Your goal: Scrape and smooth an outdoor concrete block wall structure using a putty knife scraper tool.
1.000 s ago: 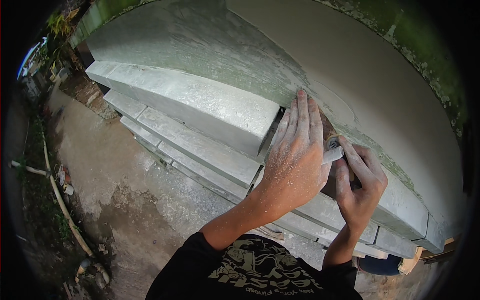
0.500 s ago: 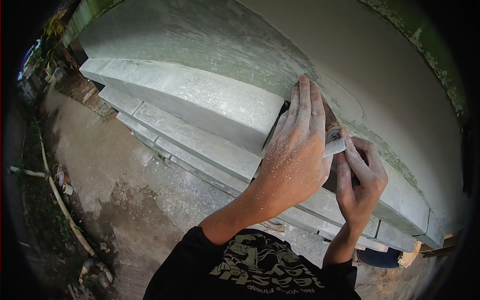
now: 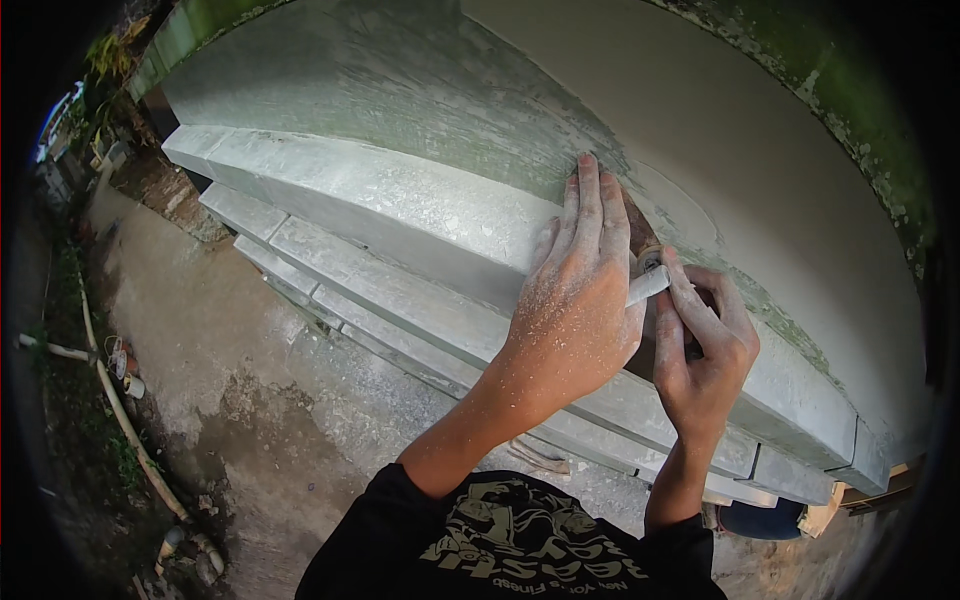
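Both my hands are on a flat tool (image 3: 641,226) against the pale masonry, with a brown blade and a whitish round handle (image 3: 650,284); it looks like a trowel. My left hand (image 3: 575,290), dusted with white powder, lies along its left side with fingers stretched out, the fingertips near the grey-green wall (image 3: 400,95). My right hand (image 3: 708,340) is closed, thumb and fingers bent at the handle's end. Most of the blade is hidden by my hands. Beneath runs a white-dusted ledge (image 3: 400,195).
Stepped pale slabs (image 3: 400,280) run below the ledge. A smoother grey wall patch (image 3: 770,150) is on the right. Farther down lies a stained concrete floor (image 3: 200,330), with a long pole (image 3: 125,410) at left and a dark blue round container (image 3: 760,518) at lower right.
Both hands and the tool have shifted slightly left along the ledge. The left thumb now shows beside the fingers, over the ledge's edge.
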Available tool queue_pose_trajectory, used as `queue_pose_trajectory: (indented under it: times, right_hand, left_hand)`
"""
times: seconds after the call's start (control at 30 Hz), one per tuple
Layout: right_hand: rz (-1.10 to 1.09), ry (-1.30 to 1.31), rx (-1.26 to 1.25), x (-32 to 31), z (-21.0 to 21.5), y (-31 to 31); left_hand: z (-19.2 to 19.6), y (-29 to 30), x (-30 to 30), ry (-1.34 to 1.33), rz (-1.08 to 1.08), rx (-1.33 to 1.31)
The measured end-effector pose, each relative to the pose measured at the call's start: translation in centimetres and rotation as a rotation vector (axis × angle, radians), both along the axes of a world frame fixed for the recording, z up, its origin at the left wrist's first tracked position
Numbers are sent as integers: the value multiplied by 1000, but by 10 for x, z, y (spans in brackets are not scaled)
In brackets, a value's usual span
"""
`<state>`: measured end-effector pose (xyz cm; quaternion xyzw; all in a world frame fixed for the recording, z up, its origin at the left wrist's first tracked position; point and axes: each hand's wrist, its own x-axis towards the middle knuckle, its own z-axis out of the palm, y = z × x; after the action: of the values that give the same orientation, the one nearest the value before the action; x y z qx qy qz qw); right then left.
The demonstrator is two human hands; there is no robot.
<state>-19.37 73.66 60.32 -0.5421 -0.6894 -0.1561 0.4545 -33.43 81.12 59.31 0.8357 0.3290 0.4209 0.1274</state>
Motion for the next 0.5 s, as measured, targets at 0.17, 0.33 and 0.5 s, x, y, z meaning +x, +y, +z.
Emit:
queue_pose_trajectory:
  times: [0.17,0.33,0.5]
  right_hand:
    - [-44,-8,-14,-5,1,-10]
    - [-78,46,-36,-8,5,-10]
    - [-29,25,24,-4,-1,-6]
  left_hand:
    - [-2,-2,-7,-39,-100,-48]
    - [1,0,-2,32,-84,0]
    - [1,-6,-3,13,-59,54]
